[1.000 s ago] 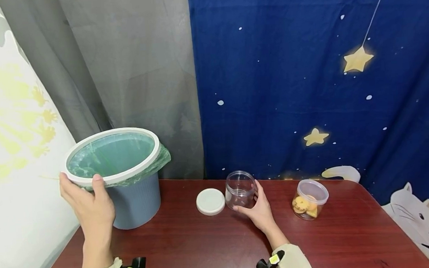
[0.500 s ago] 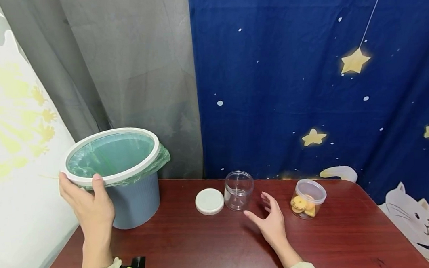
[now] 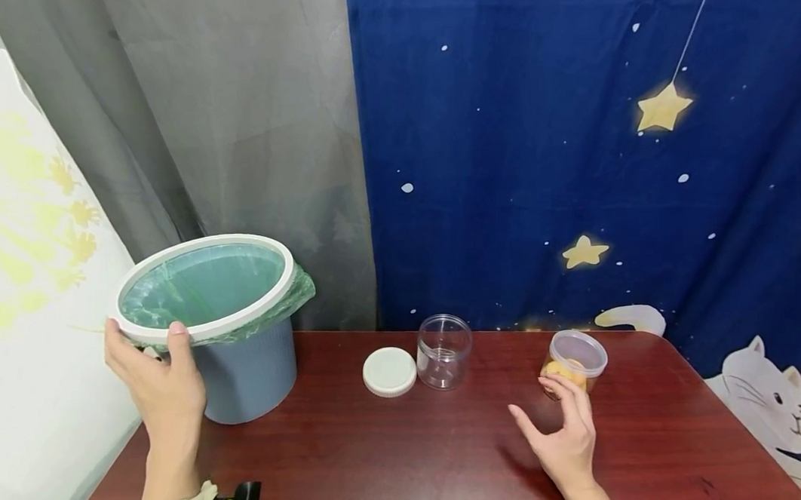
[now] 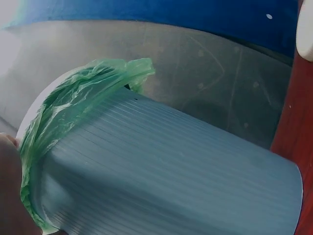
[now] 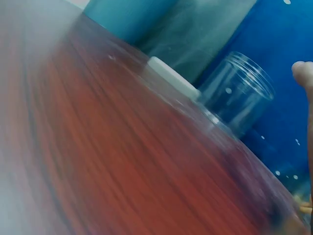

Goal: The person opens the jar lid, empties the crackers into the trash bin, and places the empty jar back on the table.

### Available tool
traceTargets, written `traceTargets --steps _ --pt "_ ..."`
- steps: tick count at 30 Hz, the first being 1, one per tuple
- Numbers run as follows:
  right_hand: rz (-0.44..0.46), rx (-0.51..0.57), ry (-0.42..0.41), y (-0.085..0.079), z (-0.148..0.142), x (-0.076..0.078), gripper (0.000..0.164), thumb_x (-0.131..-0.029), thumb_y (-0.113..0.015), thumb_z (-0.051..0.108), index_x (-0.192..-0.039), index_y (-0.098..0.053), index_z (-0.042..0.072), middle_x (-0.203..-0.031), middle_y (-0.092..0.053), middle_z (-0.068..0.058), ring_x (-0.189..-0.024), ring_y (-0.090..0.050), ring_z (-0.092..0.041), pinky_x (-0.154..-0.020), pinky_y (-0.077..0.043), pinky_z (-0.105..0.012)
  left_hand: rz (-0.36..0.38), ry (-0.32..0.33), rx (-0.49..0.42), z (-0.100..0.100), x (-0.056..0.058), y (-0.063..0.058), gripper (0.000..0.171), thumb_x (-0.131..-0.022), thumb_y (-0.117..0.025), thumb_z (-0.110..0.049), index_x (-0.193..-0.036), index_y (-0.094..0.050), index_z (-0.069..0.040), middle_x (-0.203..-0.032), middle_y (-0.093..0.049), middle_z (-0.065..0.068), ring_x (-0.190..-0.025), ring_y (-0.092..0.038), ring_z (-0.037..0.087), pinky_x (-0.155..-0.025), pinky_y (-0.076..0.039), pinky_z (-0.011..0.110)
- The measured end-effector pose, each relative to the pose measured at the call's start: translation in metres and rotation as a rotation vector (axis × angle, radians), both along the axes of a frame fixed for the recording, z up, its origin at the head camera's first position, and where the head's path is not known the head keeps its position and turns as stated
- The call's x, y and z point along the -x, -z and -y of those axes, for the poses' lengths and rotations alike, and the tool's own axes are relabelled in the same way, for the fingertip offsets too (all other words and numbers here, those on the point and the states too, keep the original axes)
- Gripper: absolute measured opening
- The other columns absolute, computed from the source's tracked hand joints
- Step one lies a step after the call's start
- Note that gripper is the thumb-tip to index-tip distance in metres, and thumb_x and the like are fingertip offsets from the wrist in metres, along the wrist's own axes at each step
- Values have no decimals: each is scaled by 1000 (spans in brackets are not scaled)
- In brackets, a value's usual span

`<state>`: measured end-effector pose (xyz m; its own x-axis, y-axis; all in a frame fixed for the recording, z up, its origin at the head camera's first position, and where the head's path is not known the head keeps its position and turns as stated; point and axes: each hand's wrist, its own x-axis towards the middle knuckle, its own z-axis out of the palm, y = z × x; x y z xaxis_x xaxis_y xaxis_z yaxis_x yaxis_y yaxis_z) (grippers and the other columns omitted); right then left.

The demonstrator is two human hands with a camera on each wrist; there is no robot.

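Observation:
My left hand [image 3: 163,391] holds the white rim of a blue ribbed trash can [image 3: 251,379], thumb and fingers spread along its near left side. A green plastic bag [image 4: 73,107] lines the can and hangs over its outside. Over the table's right half my right hand [image 3: 567,437] is held with fingers spread and slightly bent, nothing in its grasp. Just beyond its fingertips stands a clear jar of cookies [image 3: 577,343], partly covered by the fingers; whether they touch it I cannot tell. A clear jar without a lid [image 3: 444,353] stands upright at mid-table.
A round white lid [image 3: 389,371] lies flat on the dark red table [image 3: 370,455], left of the lidless jar. Behind the table hang a grey curtain [image 3: 251,122] and a blue starry curtain [image 3: 505,161]. A pale wall hanging borders the left side.
My right hand has let go of the lidless jar and moved right to the front of the cookie jar. The left hand stays at the can's rim.

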<state>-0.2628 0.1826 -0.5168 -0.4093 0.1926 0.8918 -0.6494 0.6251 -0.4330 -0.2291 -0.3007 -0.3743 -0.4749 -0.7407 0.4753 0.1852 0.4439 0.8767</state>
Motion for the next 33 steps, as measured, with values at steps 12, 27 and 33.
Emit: traceTargets --steps 12,27,33 --pt "31 221 292 -3 -34 7 72 -63 -92 30 -121 -64 -3 -138 -55 -23 -132 -46 -27 -113 -27 -22 113 120 -36 12 -5 -9 78 -101 -50 -36 -162 -4 -23 -167 -7 0 -153 -22 28 -124 -23 40" --pt "653 303 225 0 -63 27 116 -68 -93 30 -160 -25 14 -157 -32 -24 -142 -35 -43 -115 -29 -64 70 104 25 12 -5 -7 79 -100 -52 -37 -162 -8 -18 -165 -11 9 -151 -23 32 -126 -17 45" --pt "700 269 176 0 -71 40 118 -70 -92 30 -161 -19 13 -158 -32 -25 -142 -35 -42 -114 -30 -63 98 114 -3 11 -6 -7 78 -100 -51 -37 -162 -6 -21 -166 -9 5 -149 -26 33 -125 -20 45"
